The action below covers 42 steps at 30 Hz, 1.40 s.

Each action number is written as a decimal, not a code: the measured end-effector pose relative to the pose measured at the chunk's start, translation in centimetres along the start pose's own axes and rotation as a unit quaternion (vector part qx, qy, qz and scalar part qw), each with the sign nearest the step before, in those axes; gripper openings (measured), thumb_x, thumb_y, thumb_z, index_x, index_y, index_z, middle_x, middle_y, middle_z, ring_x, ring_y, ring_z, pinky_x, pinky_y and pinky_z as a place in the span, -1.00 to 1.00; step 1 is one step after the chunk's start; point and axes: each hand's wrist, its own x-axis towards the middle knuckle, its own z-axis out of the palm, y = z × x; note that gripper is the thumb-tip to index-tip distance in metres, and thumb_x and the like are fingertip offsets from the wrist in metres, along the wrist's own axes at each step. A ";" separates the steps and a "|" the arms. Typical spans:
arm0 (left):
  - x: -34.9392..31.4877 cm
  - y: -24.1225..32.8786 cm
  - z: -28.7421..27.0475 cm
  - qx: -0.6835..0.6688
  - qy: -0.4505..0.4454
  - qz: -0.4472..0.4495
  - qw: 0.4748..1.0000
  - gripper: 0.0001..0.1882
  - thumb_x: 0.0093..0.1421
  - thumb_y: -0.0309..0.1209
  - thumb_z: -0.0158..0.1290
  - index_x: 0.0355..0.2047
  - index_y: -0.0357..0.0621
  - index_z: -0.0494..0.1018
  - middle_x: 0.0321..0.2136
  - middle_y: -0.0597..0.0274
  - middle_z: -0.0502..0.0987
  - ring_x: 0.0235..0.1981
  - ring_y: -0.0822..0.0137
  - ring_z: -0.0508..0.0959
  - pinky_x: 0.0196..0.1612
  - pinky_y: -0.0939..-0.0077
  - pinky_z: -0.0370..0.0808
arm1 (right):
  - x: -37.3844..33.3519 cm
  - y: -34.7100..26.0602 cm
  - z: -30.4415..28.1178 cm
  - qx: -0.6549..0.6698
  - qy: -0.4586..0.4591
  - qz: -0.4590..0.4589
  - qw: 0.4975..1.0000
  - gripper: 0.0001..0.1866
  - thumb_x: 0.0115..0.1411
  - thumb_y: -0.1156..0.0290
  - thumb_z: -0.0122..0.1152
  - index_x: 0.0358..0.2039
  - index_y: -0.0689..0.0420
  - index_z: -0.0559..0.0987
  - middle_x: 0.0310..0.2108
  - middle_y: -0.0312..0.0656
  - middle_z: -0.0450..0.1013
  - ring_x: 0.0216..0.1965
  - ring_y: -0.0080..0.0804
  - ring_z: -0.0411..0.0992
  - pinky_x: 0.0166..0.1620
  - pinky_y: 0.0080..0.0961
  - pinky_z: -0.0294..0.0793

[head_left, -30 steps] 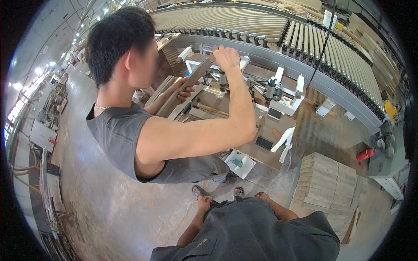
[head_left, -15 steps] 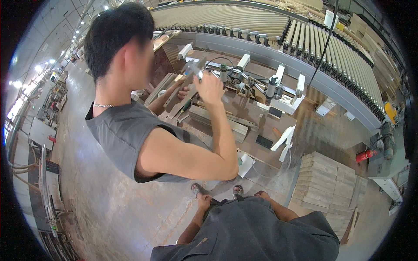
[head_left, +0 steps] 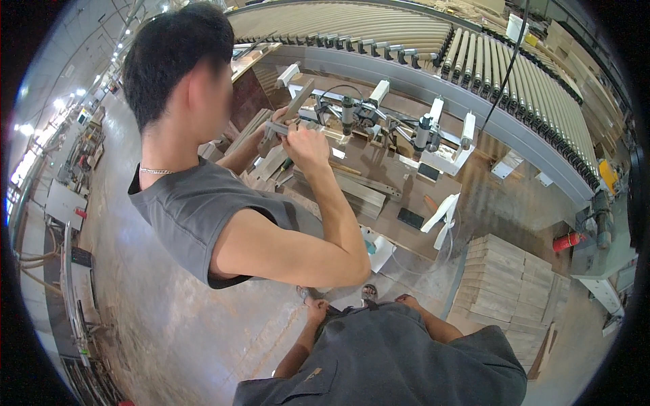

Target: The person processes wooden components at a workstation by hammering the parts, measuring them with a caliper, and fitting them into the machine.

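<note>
Two hands, both mine, sit close against my body on a woodworking shop floor: my left hand [head_left: 315, 311] rests at the left side of my waist, touching the hem of my grey shirt [head_left: 399, 358], and my right hand [head_left: 406, 298] lies at the front of the same shirt, just beside my sandalled foot [head_left: 369, 292] as seen from above. Neither hand shows anything held; whether the fingers are curled tight or loose I cannot tell, since the shirt and the wrists hide them. The shirt fills the lower middle of the view, between my two bent forearms.

Directly ahead of me stands a co-worker in a grey sleeveless top [head_left: 203, 216], leaning over a brown workbench [head_left: 406, 196]. The co-worker's raised hand [head_left: 305, 145] is closed on a thin wooden strip [head_left: 288, 115] that tilts up over the bench, near a row of upright clamp fixtures [head_left: 423, 132]. Behind the bench curves a long roller conveyor [head_left: 528, 88]. To my right sits a stack of pale wooden boards [head_left: 504, 284] on the concrete floor [head_left: 169, 318], with a red fire extinguisher [head_left: 567, 240] beyond it
</note>
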 end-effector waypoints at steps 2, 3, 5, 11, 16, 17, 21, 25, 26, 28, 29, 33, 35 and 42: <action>-0.2 0.8 -0.3 0.000 0.002 -0.006 1.000 -0.70 0.12 -0.18 0.03 -0.30 -0.14 0.50 -0.53 0.22 0.57 -0.43 0.31 0.57 -0.28 0.45 0.46 | 0.4 0.1 -0.1 -0.012 -0.021 0.007 1.000 -0.58 0.03 -0.02 0.08 -0.35 0.09 0.58 -0.28 -0.08 0.50 -0.25 -0.18 0.46 -0.16 -0.31 0.40; -0.3 0.7 -0.3 0.000 0.007 -0.011 1.000 -0.70 0.12 -0.18 0.03 -0.30 -0.15 0.50 -0.53 0.22 0.57 -0.43 0.31 0.57 -0.29 0.45 0.47 | 0.7 0.3 -0.1 -0.026 -0.042 0.012 0.999 -0.58 0.03 -0.02 0.09 -0.35 0.08 0.59 -0.30 -0.10 0.51 -0.28 -0.21 0.47 -0.18 -0.34 0.41; -0.3 0.6 -0.4 0.007 0.012 0.000 1.000 -0.70 0.11 -0.18 0.04 -0.31 -0.15 0.50 -0.53 0.22 0.57 -0.42 0.31 0.57 -0.28 0.44 0.47 | 0.7 0.9 0.1 0.003 -0.034 -0.011 0.999 -0.60 0.02 -0.01 0.10 -0.35 0.07 0.59 -0.32 -0.13 0.52 -0.30 -0.24 0.48 -0.20 -0.36 0.42; -0.5 1.3 -0.7 0.039 0.027 0.017 0.999 -0.68 0.09 -0.16 0.06 -0.30 -0.15 0.50 -0.52 0.21 0.57 -0.41 0.31 0.58 -0.28 0.45 0.47 | 1.0 1.0 0.3 -0.001 -0.019 0.002 1.000 -0.61 -0.01 0.01 0.15 -0.31 0.03 0.60 -0.31 -0.17 0.53 -0.28 -0.30 0.48 -0.21 -0.41 0.42; -0.3 1.1 -0.6 0.017 0.015 0.015 1.000 -0.67 0.09 -0.14 0.06 -0.29 -0.13 0.49 -0.51 0.23 0.58 -0.41 0.32 0.58 -0.29 0.45 0.47 | 0.5 0.3 0.0 0.018 -0.019 0.031 0.999 -0.61 -0.03 0.01 0.17 -0.30 0.03 0.60 -0.28 -0.14 0.52 -0.25 -0.29 0.47 -0.18 -0.38 0.41; -0.3 1.1 -0.6 0.021 0.014 0.013 1.000 -0.68 0.09 -0.14 0.06 -0.29 -0.13 0.49 -0.51 0.23 0.58 -0.41 0.33 0.58 -0.30 0.46 0.47 | 0.3 0.0 -0.2 0.006 -0.019 0.035 0.999 -0.60 -0.02 0.00 0.14 -0.30 0.03 0.60 -0.27 -0.13 0.52 -0.24 -0.26 0.47 -0.17 -0.38 0.41; -0.2 0.6 -0.7 -0.006 -0.014 -0.028 0.999 -0.69 0.10 -0.15 0.05 -0.30 -0.12 0.50 -0.51 0.24 0.58 -0.42 0.35 0.57 -0.30 0.47 0.47 | -1.4 -2.9 -1.0 -0.056 -0.018 0.011 0.998 -0.56 0.03 -0.04 0.05 -0.30 0.04 0.59 -0.24 -0.10 0.50 -0.19 -0.18 0.44 -0.12 -0.36 0.39; -0.4 1.1 -0.6 0.020 0.005 -0.004 1.000 -0.69 0.10 -0.16 0.04 -0.30 -0.12 0.50 -0.50 0.25 0.58 -0.40 0.33 0.57 -0.29 0.46 0.47 | -1.2 -2.3 -1.0 -0.054 -0.023 0.023 0.998 -0.54 0.05 -0.05 -0.01 -0.29 0.05 0.58 -0.20 -0.09 0.47 -0.15 -0.14 0.42 -0.08 -0.34 0.37; -0.4 1.2 -0.5 0.009 -0.005 -0.018 1.000 -0.69 0.10 -0.15 0.04 -0.30 -0.11 0.50 -0.50 0.25 0.58 -0.39 0.32 0.57 -0.28 0.45 0.47 | -0.9 -1.9 -0.9 -0.044 -0.033 0.023 0.998 -0.54 0.05 -0.05 -0.01 -0.28 0.05 0.58 -0.18 -0.08 0.47 -0.13 -0.15 0.41 -0.07 -0.34 0.37; -0.2 0.9 -0.4 -0.002 -0.015 -0.031 0.999 -0.69 0.10 -0.15 0.04 -0.29 -0.11 0.50 -0.50 0.25 0.58 -0.38 0.30 0.57 -0.27 0.44 0.46 | -0.3 -0.8 -0.5 -0.034 -0.042 0.023 0.998 -0.55 0.05 -0.04 -0.01 -0.27 0.05 0.57 -0.16 -0.08 0.46 -0.11 -0.15 0.40 -0.06 -0.33 0.36; 0.0 0.5 -0.3 0.002 -0.013 -0.025 1.000 -0.68 0.09 -0.13 0.04 -0.29 -0.09 0.50 -0.49 0.25 0.58 -0.38 0.29 0.57 -0.27 0.43 0.47 | -0.2 -0.3 -0.3 -0.025 -0.036 0.015 0.999 -0.55 0.05 -0.04 -0.01 -0.26 0.04 0.57 -0.15 -0.09 0.45 -0.11 -0.14 0.40 -0.06 -0.33 0.37; 0.6 -1.1 -0.1 0.015 -0.010 -0.023 1.000 -0.67 0.09 -0.10 0.04 -0.28 -0.07 0.50 -0.49 0.25 0.58 -0.39 0.28 0.57 -0.28 0.41 0.47 | -0.2 -0.5 -0.6 -0.077 -0.073 -0.076 0.991 -0.58 0.07 -0.02 -0.01 -0.22 -0.01 0.57 -0.14 -0.13 0.45 -0.08 -0.16 0.39 -0.05 -0.34 0.37; 0.6 -0.9 0.1 0.012 -0.014 -0.025 1.000 -0.66 0.09 -0.10 0.04 -0.28 -0.07 0.50 -0.49 0.24 0.58 -0.39 0.28 0.57 -0.28 0.41 0.47 | 0.2 0.0 -0.6 -0.082 -0.078 -0.072 0.991 -0.59 0.07 0.00 -0.03 -0.21 -0.03 0.56 -0.15 -0.13 0.45 -0.08 -0.17 0.38 -0.04 -0.35 0.37; 0.7 -1.2 0.2 0.004 -0.010 -0.021 1.000 -0.66 0.09 -0.10 0.04 -0.28 -0.07 0.50 -0.49 0.23 0.58 -0.40 0.28 0.57 -0.27 0.42 0.46 | 0.2 -0.4 -0.5 -0.080 -0.077 -0.043 0.993 -0.59 0.10 0.01 -0.07 -0.18 -0.03 0.55 -0.14 -0.12 0.45 -0.09 -0.15 0.39 -0.02 -0.36 0.38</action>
